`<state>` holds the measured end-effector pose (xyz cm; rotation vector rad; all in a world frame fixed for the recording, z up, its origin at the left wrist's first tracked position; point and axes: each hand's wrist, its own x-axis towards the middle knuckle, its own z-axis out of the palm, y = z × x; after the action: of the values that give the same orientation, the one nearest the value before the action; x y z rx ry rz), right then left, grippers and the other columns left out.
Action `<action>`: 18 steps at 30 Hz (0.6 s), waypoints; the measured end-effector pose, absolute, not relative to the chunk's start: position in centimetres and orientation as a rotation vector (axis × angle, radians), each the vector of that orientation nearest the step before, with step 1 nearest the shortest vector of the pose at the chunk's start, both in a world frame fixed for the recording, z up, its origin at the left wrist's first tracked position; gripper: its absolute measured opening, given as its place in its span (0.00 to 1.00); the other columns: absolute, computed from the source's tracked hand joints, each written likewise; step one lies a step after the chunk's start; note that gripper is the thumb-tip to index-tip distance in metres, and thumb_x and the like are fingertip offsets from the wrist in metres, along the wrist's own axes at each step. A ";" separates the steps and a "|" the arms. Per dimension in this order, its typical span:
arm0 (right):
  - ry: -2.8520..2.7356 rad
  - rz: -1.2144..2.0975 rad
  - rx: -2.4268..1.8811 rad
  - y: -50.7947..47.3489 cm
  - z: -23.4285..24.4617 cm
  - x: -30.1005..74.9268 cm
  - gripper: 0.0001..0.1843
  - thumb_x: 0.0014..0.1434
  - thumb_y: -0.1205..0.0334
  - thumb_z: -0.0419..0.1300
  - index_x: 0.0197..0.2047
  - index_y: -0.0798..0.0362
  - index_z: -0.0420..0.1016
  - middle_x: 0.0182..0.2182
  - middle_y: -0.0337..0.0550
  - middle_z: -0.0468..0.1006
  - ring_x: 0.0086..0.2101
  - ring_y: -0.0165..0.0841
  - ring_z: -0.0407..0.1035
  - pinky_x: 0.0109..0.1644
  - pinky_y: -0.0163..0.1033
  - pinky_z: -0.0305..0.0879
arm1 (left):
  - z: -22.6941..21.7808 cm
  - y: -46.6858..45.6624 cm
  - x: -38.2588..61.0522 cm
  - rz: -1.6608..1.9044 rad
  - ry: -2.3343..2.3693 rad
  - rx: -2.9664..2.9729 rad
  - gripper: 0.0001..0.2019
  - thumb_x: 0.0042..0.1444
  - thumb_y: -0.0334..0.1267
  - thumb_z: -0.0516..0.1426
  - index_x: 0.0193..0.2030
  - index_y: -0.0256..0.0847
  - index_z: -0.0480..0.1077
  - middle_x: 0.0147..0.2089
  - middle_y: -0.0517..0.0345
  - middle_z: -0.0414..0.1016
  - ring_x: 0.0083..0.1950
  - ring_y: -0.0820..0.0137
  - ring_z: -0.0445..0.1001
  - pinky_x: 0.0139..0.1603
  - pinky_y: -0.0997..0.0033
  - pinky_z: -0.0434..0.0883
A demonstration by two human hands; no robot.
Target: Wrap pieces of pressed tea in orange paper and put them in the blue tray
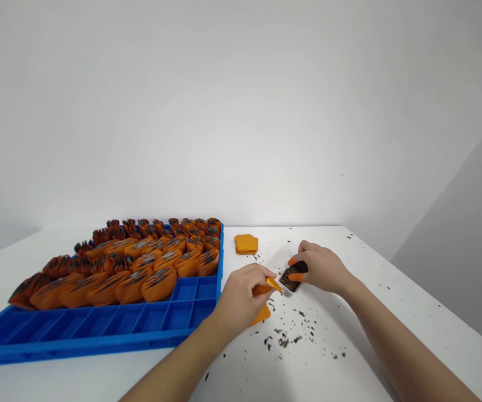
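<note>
My left hand is closed around a small orange paper packet, whose mouth faces the container to its right. Orange coverings sit on the fingertips of my right hand. Its thumb and forefinger are apart, reaching into a small pale container of dark dry flakes. Whether any flakes are between those fingers is hard to make out. Partly hidden beneath my left hand, more orange paper lies on the table.
A blue divided tray stands at left, with several rows of orange packets holding dark contents. Behind my hands lies a stack of orange paper packets. Dark flakes are scattered over the white table. A wall rises behind it.
</note>
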<state>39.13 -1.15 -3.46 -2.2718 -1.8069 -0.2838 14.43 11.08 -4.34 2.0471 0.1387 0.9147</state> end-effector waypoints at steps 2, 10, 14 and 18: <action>-1.809 -0.270 -2.294 -0.7 -3.4 39.1 0.11 0.55 0.52 0.76 0.41 0.41 0.88 0.37 0.43 0.76 0.31 0.36 0.72 0.31 0.41 0.64 | -4.2 11.0 14.4 0.927 0.173 2.027 0.19 0.58 0.28 0.64 0.23 0.45 0.60 0.46 0.52 0.87 0.49 0.56 0.85 0.47 0.57 0.79; -1.810 -0.159 -2.292 0.1 -3.1 38.3 0.07 0.55 0.56 0.77 0.38 0.41 0.87 0.36 0.42 0.76 0.33 0.37 0.74 0.31 0.39 0.63 | -4.5 11.1 14.5 0.906 0.371 1.852 0.02 0.59 0.36 0.66 0.38 0.45 0.78 0.49 0.49 0.85 0.48 0.56 0.83 0.32 0.65 0.82; -1.778 -0.086 -2.253 -0.2 -3.0 38.1 0.05 0.56 0.61 0.75 0.36 0.43 0.85 0.37 0.42 0.76 0.34 0.37 0.74 0.29 0.37 0.61 | -4.6 11.0 14.7 0.860 0.447 1.747 0.09 0.57 0.39 0.67 0.44 0.43 0.80 0.46 0.49 0.84 0.39 0.60 0.82 0.29 0.64 0.84; -1.744 0.007 -2.194 -0.6 -2.7 37.9 0.02 0.59 0.63 0.71 0.35 0.45 0.83 0.38 0.42 0.76 0.32 0.34 0.72 0.28 0.37 0.60 | -4.4 10.9 14.7 0.832 0.475 1.696 0.10 0.55 0.40 0.68 0.44 0.42 0.80 0.46 0.49 0.83 0.42 0.59 0.81 0.28 0.65 0.85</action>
<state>37.95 -0.58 -2.75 -2.1939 -1.7441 0.0069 14.70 10.91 -4.44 1.6959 0.4752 0.8316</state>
